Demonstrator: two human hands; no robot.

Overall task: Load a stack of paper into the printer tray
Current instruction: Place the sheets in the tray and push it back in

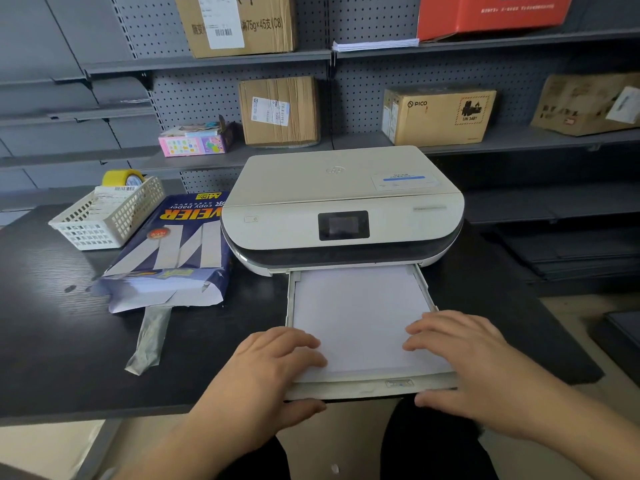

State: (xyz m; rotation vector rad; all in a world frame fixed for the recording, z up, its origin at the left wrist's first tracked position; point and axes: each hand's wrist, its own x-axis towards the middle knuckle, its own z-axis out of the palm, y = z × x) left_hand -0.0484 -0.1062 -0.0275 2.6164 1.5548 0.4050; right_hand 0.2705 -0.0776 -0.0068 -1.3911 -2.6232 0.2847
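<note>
A white printer [343, 202] stands on a black table, its paper tray [367, 389] pulled out toward me. A stack of white paper [360, 317] lies flat in the tray. My left hand [273, 368] holds the tray's front left corner, fingers resting on the paper and thumb under the tray's front edge. My right hand [460, 365] holds the front right corner the same way, fingers on the paper and thumb below the front edge.
An opened blue ream of copy paper [169, 251] lies left of the printer, with a torn strip of wrapper [149, 341] in front of it. A white basket [110, 216] with yellow tape [123, 177] sits at the far left. Shelves with cardboard boxes [280, 112] stand behind.
</note>
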